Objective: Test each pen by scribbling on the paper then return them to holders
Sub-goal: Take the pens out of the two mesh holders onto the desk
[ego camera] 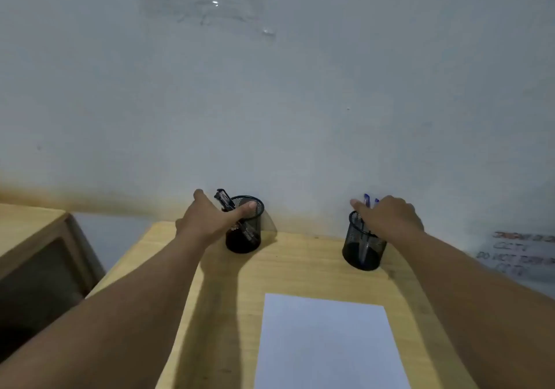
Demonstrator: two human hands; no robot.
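Against a pale wall, both hands' fingers reach spread over mesh holders on the bench, left hand (210, 217) beside black pens (223, 201), right hand (387, 217) at blue pens (367, 201), gripping nothing clearly; a knock could tip either holder.

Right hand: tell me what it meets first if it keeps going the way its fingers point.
The right hand points up and left over the right mesh holder. Its fingertips look level with the blue pens standing there, so those probably come first, then the wall. Depth is unclear.
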